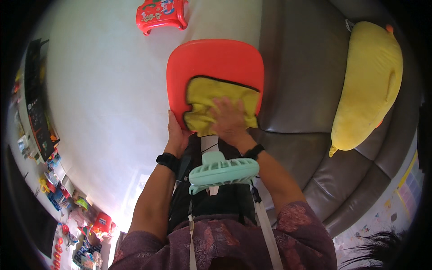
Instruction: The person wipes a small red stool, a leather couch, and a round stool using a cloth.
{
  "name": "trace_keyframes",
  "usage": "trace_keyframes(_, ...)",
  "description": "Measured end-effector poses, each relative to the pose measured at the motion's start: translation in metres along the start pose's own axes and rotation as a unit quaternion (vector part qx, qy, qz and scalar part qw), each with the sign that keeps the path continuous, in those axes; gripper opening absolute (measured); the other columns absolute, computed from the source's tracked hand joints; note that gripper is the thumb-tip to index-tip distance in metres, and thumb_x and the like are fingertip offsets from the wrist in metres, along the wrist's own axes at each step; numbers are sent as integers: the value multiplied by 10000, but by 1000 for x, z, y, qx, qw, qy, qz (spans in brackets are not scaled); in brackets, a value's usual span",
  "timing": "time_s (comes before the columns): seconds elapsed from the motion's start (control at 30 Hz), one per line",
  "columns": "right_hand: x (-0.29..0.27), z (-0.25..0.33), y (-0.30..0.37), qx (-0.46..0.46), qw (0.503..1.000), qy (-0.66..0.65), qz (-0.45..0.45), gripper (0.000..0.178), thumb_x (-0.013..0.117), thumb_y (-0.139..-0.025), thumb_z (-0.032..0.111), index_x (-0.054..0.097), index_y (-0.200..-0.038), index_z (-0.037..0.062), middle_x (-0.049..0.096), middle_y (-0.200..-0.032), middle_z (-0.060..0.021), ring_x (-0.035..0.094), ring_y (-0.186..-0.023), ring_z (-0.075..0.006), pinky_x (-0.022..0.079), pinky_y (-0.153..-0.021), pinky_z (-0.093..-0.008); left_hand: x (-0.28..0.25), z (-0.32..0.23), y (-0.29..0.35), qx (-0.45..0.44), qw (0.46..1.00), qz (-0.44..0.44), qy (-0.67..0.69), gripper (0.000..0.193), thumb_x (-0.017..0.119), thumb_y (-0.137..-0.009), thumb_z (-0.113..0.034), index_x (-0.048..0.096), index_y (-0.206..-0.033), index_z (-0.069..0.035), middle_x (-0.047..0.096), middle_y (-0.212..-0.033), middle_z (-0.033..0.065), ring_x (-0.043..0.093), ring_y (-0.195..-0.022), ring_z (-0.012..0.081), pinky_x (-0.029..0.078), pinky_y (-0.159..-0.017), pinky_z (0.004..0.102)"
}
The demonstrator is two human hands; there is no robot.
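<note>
A red stool (211,58) with a smooth, rounded-square top is right in front of me, its legs out of sight. Over the nearer right part of that top lies a yellow cloth (198,92) with dark edging, wrinkled towards me. My right hand (228,120) presses flat on the cloth, fingers spread and slightly smeared. At the stool's near left edge, my left hand (177,135) grips the side, thumb pointing up along it; its other fingers are mostly hidden beneath. A mint-green fan (222,173) hangs at my chest on a pale strap, below both hands in the picture.
To the right stands a brown leather sofa (297,81) with a long yellow plush cushion (369,85) on it. A small red patterned stool (162,15) is on the pale floor (103,90) farther off. Toys and other clutter (58,180) line the left side.
</note>
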State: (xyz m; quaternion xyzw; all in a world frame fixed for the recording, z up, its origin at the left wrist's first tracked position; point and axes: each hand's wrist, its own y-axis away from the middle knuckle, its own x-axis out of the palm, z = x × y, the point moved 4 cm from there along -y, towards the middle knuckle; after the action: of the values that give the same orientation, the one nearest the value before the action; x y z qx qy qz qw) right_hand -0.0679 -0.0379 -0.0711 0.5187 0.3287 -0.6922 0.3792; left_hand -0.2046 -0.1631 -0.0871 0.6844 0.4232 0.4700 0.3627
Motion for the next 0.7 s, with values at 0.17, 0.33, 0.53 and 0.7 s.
trace_keyframes(0.17,-14,-53,-55,220,973,7,-72,502,541,-784,276,462,-1262,145,331,-1392,-145,240,-1287,-404,180,-965,-640,10,-20,-15,60,997,42,3,484,269,-972,-410,357,-1305,-70,438,-1300,121,469,-1164,283,435,-905,493)
trace_keyframes(0.33,8,-32,-151,192,977,73,-60,500,478,-821,331,418,-1305,220,320,-1389,-110,223,-1275,-406,152,-943,-682,17,-91,-43,175,975,21,-135,485,350,-959,-394,396,-1297,-49,481,-1232,106,511,-1076,241,453,-882,452)
trace_keyframes(0.53,21,66,-174,-55,997,-36,-41,421,548,-770,303,554,-1171,176,443,-1290,-58,317,-1235,-337,189,-964,-643,-9,-129,-58,145,957,-64,-243,434,374,-943,-386,441,-1279,-121,553,-1084,46,574,-796,163,503,-593,315)
trace_keyframes(0.7,12,49,-132,-51,988,-145,-16,455,615,-735,201,539,-1171,97,443,-1286,-87,355,-1234,-314,236,-1004,-543,-25,-137,-51,149,920,-87,-351,610,417,-879,-561,401,-1331,-153,512,-1198,40,559,-975,226,503,-586,337)
